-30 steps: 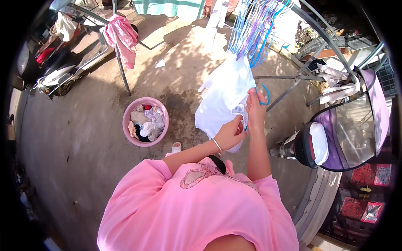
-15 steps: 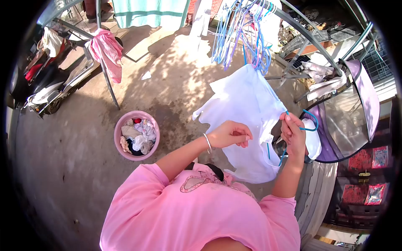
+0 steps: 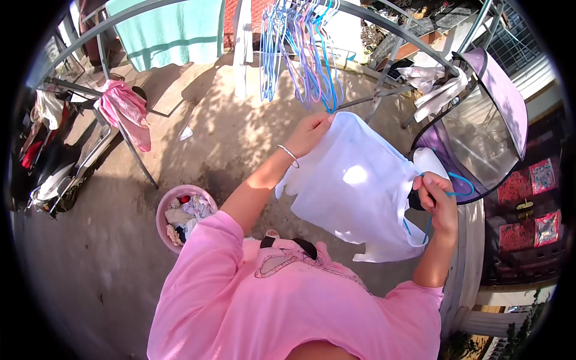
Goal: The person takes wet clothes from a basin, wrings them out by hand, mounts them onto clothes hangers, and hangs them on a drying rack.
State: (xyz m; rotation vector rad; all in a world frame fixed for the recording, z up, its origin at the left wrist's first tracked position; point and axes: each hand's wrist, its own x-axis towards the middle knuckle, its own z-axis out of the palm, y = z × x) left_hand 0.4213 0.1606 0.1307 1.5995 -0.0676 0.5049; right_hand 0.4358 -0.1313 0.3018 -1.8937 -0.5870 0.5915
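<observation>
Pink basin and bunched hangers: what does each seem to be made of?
Pink basin: probably plastic, satin finish, going by its smooth, evenly coloured rim.
Bunched hangers: smooth, likely plastic-coated wire, being thin and brightly coloured; solid plastic is possible.

hanger [image 3: 471, 185] mostly hidden by shirt [image 3: 360, 186]; basin [image 3: 161, 225] partly behind sleeve [image 3: 201, 258]

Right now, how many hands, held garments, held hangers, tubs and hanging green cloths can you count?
Hands: 2 (left hand, right hand)
Held white garment: 1
Held blue hanger: 1
Pink tub: 1
Hanging green cloth: 1
Total: 6
</observation>
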